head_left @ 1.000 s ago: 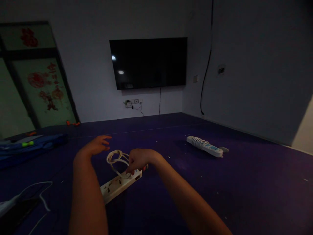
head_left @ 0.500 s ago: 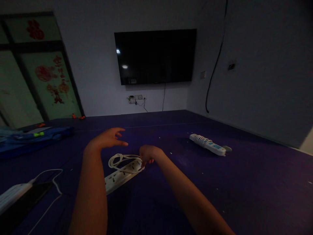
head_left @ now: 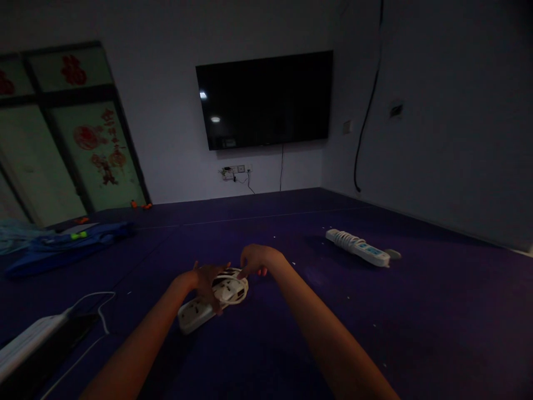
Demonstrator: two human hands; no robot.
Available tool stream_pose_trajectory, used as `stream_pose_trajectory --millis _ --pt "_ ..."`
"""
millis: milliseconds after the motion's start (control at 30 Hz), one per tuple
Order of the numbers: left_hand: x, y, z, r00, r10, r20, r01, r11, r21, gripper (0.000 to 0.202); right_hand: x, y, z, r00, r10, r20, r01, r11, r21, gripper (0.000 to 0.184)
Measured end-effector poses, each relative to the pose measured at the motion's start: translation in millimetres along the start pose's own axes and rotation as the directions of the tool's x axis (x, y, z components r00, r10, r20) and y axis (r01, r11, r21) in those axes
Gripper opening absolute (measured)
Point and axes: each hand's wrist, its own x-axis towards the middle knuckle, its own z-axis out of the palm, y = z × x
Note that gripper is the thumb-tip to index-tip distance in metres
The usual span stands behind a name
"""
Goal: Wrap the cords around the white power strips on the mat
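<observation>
A white power strip [head_left: 195,313] lies on the dark purple floor in front of me, its white cord [head_left: 233,289] looped over its far end. My left hand [head_left: 207,279] rests on top of the strip's middle, fingers spread over the cord. My right hand [head_left: 255,259] is at the strip's far end, fingers curled down and pinching the cord loop.
A second white power strip [head_left: 357,248] with wound cord lies to the right. Another strip [head_left: 29,339] with a loose cable lies at the lower left. Blue fabric [head_left: 62,244] is piled at the left. A wall-mounted television [head_left: 266,100] hangs ahead.
My left hand has dropped from the air onto the power strip. The cord loop has been laid down over the strip's far end under my right hand.
</observation>
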Motion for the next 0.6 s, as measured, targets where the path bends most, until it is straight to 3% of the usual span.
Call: stream_pose_trajectory --millis 233,400,600 --pt "-6.3 3.7 2.1 0.999 -0.049 0.003 0.049 0.998 0.029 0.119 -1.8 4.7 -2.2 0.997 -0.023 -0.068 0.022 1.0 -0.009 0.04" --pt "-13.1 5.9 10.2 0.997 -0.059 -0.045 0.059 0.998 -0.008 0.09 -4.0 5.0 -4.2 0.999 -0.03 -0.045 0.03 1.0 -0.004 0.042" --pt "-18.7 5.8 20.5 0.981 -0.025 -0.193 0.006 0.995 -0.102 0.063 -4.2 7.5 -6.9 0.996 -0.045 -0.082 0.043 0.999 -0.02 0.037"
